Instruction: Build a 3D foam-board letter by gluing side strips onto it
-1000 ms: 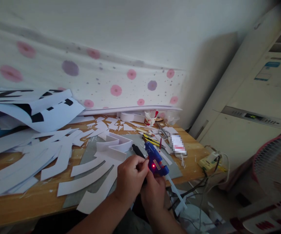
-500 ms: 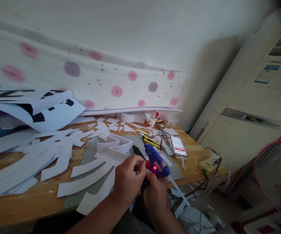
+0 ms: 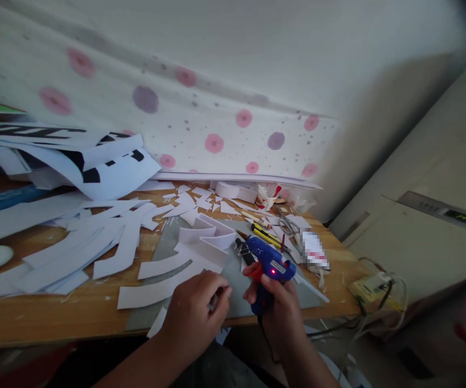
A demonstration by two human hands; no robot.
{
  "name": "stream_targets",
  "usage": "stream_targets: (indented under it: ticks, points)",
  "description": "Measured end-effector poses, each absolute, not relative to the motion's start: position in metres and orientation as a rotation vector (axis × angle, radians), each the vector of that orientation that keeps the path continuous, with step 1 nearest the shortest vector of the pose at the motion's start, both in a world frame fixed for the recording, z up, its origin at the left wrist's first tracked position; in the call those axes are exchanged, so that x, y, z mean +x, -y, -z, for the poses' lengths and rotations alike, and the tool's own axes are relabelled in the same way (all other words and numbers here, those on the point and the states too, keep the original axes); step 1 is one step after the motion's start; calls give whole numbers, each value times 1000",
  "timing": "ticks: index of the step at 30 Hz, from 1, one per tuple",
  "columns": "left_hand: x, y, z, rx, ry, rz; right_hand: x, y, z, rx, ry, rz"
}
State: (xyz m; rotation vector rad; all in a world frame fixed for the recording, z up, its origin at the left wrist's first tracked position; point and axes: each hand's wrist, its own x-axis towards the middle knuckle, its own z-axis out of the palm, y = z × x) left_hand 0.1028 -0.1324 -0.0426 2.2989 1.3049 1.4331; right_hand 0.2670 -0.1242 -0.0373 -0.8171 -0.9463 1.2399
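My right hand [image 3: 276,307] is wrapped round the grip of a blue hot-glue gun [image 3: 268,264] with a red trigger and a lit red light; a clear glue stick juts from its back. My left hand [image 3: 195,318] rests near the table's front edge on the grey cutting mat [image 3: 238,291], fingers curled on the corner of a white paper piece [image 3: 158,322]. Curved white strips [image 3: 155,291] lie just left of it. A white paper form with raised walls [image 3: 204,240] stands on the mat behind both hands.
Many white paper strips and offcuts [image 3: 79,253] cover the wooden table [image 3: 55,318]. Yellow utility knives [image 3: 267,234], scissors [image 3: 289,226], a paper cup [image 3: 265,198] and a tape roll [image 3: 233,189] sit at the back right. A power strip [image 3: 372,288] with cables hangs off the right edge.
My left hand has let go of the glue gun and dropped to the paper on the mat. The right hand now holds the gun alone. The view has shifted left.
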Motion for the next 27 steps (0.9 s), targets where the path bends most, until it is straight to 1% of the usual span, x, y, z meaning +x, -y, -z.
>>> stream_targets:
  ticks: [3,7,12,17,23,27]
  points:
    - [86,125,49,2344,-1445,-1237,273,114,30,-930,1053,-1294]
    - [71,116,60,2361,-1559,-1017,281,92,11,-1150,1269,-1285]
    - [68,108,63,2311,-1575,-834,277,61,-19,-1329,1693,-1183]
    - [72,101,61,2276,-1495,-824,263,37,-35,-1500,1901,-1108]
    - [73,97,69,2236,-1468,-863,255,20,-35,-1551,1984,-1063]
    - [72,96,70,2215,-1448,-825,249,15,-35,-1587,2036,-1011]
